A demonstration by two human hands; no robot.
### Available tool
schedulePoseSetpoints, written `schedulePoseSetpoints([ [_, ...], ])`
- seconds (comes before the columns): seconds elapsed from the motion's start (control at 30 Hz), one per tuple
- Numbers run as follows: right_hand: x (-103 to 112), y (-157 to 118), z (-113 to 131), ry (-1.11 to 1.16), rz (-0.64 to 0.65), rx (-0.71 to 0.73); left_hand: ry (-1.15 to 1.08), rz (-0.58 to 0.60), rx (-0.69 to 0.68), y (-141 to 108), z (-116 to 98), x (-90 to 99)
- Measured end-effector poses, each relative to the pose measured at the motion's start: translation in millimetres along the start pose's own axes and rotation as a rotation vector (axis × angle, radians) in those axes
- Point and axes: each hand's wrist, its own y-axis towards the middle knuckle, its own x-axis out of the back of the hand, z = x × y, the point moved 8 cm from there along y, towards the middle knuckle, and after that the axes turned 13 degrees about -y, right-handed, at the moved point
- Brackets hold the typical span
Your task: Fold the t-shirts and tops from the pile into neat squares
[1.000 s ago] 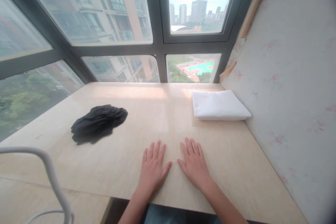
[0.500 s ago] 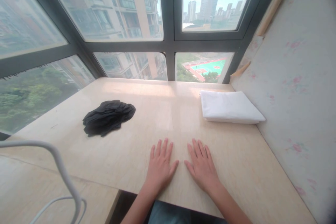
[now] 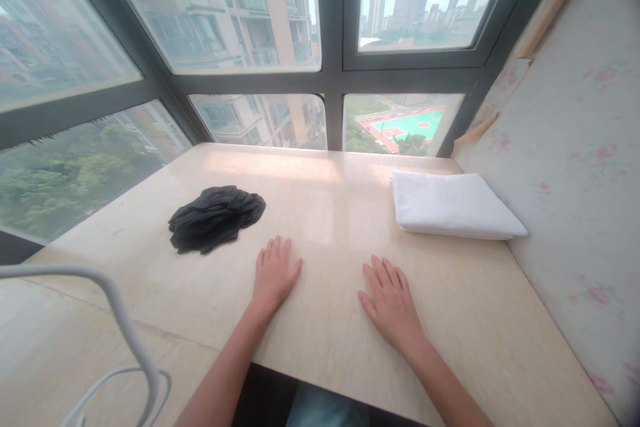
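My left hand (image 3: 273, 273) is over the pale ledge (image 3: 325, 320), open and palm down, its fingers pointing at the window. It holds nothing. Just beyond it to the left lies a crumpled heap of black cloth (image 3: 217, 219), apart from the fingertips. My right hand (image 3: 393, 300) rests palm down on the ledge with its fingers extended, also holding nothing. A white folded cloth (image 3: 453, 205) lies further back on the right, a short way past my right fingertips.
Dark window frames (image 3: 333, 83) border the ledge at the back and left. A wall with flowered paper (image 3: 575, 213) runs along the right side. A thick grey-white cable or tube (image 3: 120, 320) curves across the lower left. The ledge's front edge is close to me.
My left hand has moved forward and left, nearer the black cloth. My right hand has hardly moved on the ledge. The whole view has shifted slightly.
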Motion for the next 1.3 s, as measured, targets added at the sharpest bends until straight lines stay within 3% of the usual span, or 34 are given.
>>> schedulePoseSetpoints([
  [0.1, 2, 1, -1, -0.001, -0.025, 0.004, 0.059, -0.174, 0.174, 27, 54, 28.5],
  [0.27, 3, 0, -2, -0.015, -0.047, -0.004, 0.139, -0.366, 0.295, 45, 109, 62.8],
  [0.4, 4, 1, -2, -0.013, -0.051, -0.005, 0.137, -0.339, 0.465, 52, 141, 63.3],
  [0.57, 5, 1, -2, -0.003, -0.063, -0.016, 0.136, -0.251, 0.418, 56, 142, 59.9],
  [0.67, 5, 1, -3, 0.011, -0.059, -0.02, 0.133, -0.213, 0.358, 49, 129, 59.6],
  [0.8, 5, 2, -3, 0.034, -0.053, -0.03, 0.114, -0.174, 0.26, 30, 95, 54.1],
  [1.03, 8, 1, -3, 0.072, -0.065, -0.034, 0.087, -0.12, 0.084, -25, 4, 33.4],
  [1.17, 11, -1, -10, 0.163, -0.151, -0.077, 0.018, -0.075, -0.079, -60, -51, 25.3],
  [1.3, 15, -3, -24, 0.313, -0.248, -0.177, -0.125, -0.062, -0.194, -91, -92, 20.3],
])
